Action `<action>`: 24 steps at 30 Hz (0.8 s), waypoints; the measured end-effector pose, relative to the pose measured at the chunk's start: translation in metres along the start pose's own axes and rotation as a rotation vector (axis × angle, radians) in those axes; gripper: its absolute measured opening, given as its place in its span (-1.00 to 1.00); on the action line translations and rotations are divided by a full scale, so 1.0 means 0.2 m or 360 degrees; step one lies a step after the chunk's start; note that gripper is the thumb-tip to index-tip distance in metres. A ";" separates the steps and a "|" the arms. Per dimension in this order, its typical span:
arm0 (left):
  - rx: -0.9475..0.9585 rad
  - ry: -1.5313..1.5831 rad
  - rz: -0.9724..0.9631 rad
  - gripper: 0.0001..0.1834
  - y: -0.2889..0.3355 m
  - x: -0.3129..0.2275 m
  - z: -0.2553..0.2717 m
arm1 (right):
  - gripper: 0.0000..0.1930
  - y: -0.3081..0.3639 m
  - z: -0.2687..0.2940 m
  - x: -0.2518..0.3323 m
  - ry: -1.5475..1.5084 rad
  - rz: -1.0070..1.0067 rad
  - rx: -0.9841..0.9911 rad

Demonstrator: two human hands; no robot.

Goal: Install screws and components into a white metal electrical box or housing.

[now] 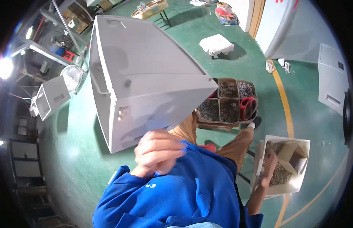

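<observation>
My left hand [159, 150] is raised in front of my chest, beside the lower edge of a large grey cabinet-like housing [149, 53]. Its fingers are curled closed and slightly blurred; whatever they may hold is hidden. A small brass-coloured fitting [122, 113] sits on the housing's near side. Off to the right, my right hand [271, 164] reaches down into a white bin [305, 161] of small, dark loose parts [280, 177]. Its fingertips are among the parts, so their grip cannot be made out. A folded cardboard piece [294, 156] stands inside that bin.
Beyond my knees is a divided box [229, 99] of small metal parts, with a red tube-like container [248, 108] in one compartment. A cloth-covered stool [217, 45] stands farther off. At left are a fan [72, 78] and a smaller grey housing [51, 97].
</observation>
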State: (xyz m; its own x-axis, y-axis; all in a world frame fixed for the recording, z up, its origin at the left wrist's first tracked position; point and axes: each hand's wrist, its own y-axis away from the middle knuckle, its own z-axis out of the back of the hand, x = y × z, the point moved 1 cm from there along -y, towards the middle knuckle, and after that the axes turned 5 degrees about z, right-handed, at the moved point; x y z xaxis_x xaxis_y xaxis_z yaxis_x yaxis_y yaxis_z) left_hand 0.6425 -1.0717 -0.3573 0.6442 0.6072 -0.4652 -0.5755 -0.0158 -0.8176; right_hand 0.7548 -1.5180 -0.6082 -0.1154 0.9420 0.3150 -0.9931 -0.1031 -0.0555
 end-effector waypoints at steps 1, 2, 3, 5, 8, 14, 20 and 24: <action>0.0136 -0.0005 0.0067 -0.83 0.02 0.04 -0.09 | -0.89 -0.01 0.04 0.04 -0.0367 -0.0179 0.0063; 0.0280 0.0018 0.0122 -0.80 0.04 0.09 -0.18 | -0.92 0.02 0.09 0.04 -0.0726 -0.0384 0.0107; 0.0388 0.0030 0.0223 -0.80 0.05 0.13 -0.25 | -0.86 0.06 0.07 -0.11 -0.0759 -0.0440 0.0200; 0.0508 0.0045 0.0375 -0.80 0.16 0.21 -0.34 | -0.84 0.07 0.13 0.06 -0.1432 -0.0611 0.0099; 0.0580 0.0023 0.0689 -0.82 0.39 0.31 -0.46 | -0.85 0.13 0.05 -0.08 -0.2404 -0.0900 -0.0193; 0.0932 -0.0106 0.0979 -0.87 0.81 0.61 -0.55 | -0.94 0.27 0.14 -0.15 -0.2728 -0.0978 -0.0550; 0.1177 0.0292 0.1631 -0.74 0.79 0.66 -0.36 | -0.94 0.21 0.11 -0.13 -0.2746 -0.0901 -0.0451; 0.1633 0.0904 0.1929 -0.57 0.71 0.64 -0.26 | -0.85 0.20 0.06 -0.20 -0.3032 -0.0909 -0.0304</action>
State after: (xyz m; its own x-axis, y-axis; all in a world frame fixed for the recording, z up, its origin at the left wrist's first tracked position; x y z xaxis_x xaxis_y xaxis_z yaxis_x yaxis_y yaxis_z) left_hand 0.6697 -1.0369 -0.5505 -0.4277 0.2873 -0.8570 -0.7594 0.3999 0.5131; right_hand 0.7189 -1.5635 -0.6106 0.1584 -0.6541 0.7396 -0.9164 0.1814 0.3567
